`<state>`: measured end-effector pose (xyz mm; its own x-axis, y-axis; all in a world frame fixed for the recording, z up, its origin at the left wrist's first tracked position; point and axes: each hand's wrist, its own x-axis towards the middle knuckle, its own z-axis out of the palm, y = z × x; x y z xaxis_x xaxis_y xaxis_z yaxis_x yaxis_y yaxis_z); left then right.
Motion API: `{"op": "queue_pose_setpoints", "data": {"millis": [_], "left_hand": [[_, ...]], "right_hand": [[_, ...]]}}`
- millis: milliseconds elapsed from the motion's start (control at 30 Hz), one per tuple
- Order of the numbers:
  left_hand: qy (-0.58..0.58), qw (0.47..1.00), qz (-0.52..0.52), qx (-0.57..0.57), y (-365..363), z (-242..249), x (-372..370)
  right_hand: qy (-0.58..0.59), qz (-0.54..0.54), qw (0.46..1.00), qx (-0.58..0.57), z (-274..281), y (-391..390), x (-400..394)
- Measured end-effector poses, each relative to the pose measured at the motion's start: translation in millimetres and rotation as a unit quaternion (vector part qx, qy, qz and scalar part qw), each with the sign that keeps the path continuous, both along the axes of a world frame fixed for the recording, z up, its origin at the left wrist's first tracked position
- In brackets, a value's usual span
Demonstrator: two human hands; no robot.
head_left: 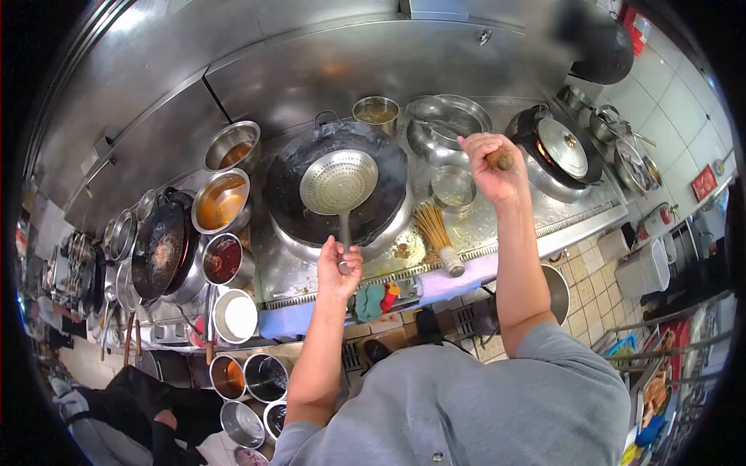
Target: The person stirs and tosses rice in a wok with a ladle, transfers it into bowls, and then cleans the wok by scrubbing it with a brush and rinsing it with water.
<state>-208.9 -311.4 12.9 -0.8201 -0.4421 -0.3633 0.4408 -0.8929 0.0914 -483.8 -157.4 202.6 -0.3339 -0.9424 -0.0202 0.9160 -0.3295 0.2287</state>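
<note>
My left hand [340, 266] is closed around the handle of a round perforated strainer [339, 181]. The strainer hangs over a large black wok [291, 198] on the stove. My right hand [496, 167] grips a wooden handle [500, 160] beside a wide steel pot [420, 144]; the far end of the utensil is not clear to me. Below that hand stands a small steel strainer-like bowl [453, 186]. A bamboo wok brush [440, 239] lies on the counter between my arms.
Steel bowls of orange liquid [221, 203] and dark red sauce [223, 260] stand left of the wok. Another wok [159, 252] is farther left. A lidded pan [562, 149] sits at right, with flame showing. Another person [148, 412] is at lower left.
</note>
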Motion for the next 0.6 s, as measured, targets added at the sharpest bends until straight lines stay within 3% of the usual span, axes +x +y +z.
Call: {"op": "queue_pose_setpoints", "data": {"millis": [167, 267, 433, 500, 567, 600], "left_hand": [[-0.067, 0.997, -0.025, -0.017, -2.4, 24.2, -0.3], [-0.096, 0.994, -0.05, -0.022, -5.5, 27.0, 2.0], [-0.115, 0.99, -0.07, -0.039, -11.6, 17.9, 8.8], [-0.11, 0.99, -0.07, -0.052, -14.8, 12.2, 17.4], [-0.094, 0.991, -0.074, -0.068, -19.4, 4.2, 26.8], [-0.079, 0.991, -0.077, -0.072, -23.3, 1.1, 33.5]], "right_hand": [[-0.021, 0.005, 0.999, 0.048, -12.1, 7.7, 62.6], [-0.011, 0.079, 0.995, 0.059, -31.6, 12.9, 87.4], [0.169, 0.189, 0.954, 0.163, -72.2, 22.3, 94.2], [0.202, 0.178, 0.942, 0.2, -77.1, 34.9, 94.1], [0.459, 0.095, 0.834, 0.292, -88.5, 59.4, 94.1], [0.52, 0.07, 0.787, 0.324, -104.6, 75.2, 91.8]]}}
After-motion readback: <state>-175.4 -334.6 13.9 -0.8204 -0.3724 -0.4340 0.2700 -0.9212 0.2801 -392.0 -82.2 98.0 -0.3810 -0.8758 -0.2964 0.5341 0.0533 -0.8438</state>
